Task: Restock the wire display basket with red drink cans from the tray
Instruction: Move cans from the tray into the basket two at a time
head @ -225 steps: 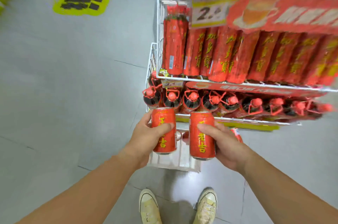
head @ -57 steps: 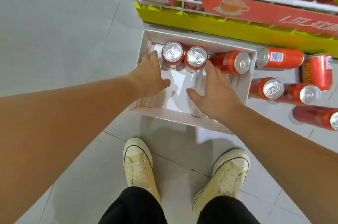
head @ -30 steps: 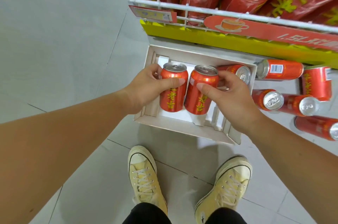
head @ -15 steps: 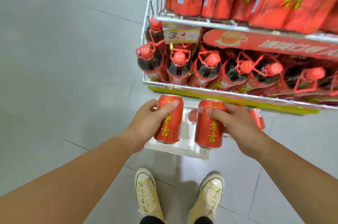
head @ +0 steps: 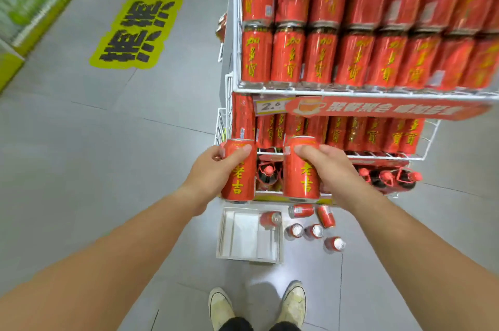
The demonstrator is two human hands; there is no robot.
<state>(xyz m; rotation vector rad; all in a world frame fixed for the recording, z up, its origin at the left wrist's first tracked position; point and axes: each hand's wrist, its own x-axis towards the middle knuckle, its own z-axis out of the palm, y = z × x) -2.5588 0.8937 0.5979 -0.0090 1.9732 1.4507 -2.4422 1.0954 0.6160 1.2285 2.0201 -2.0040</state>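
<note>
In hand: 2 upright red drink cans, left hand (head: 213, 168) clasping 1 (head: 239, 171), right hand (head: 328, 166) clasping 1 (head: 301, 168), near the white wire display basket (head: 324, 93). White cardboard tray (head: 243, 233) on floor: 1 can (head: 270, 218) remaining; 5 loose cans (head: 314, 230) to its right, unshelved.

Red cans (head: 239, 174), yellow lettering; white tray (head: 249, 234); white wire basket (head: 334, 93); grey floor (head: 108, 141)

The person's forearms are bare, with no sleeves, watch or rings showing on the left hand (head: 213, 171) or the right hand (head: 330, 168). At six o'clock are two pale cream canvas shoes (head: 222, 307) with white rubber toe caps and laces, and dark trouser cuffs (head: 259, 325) above them.
</note>
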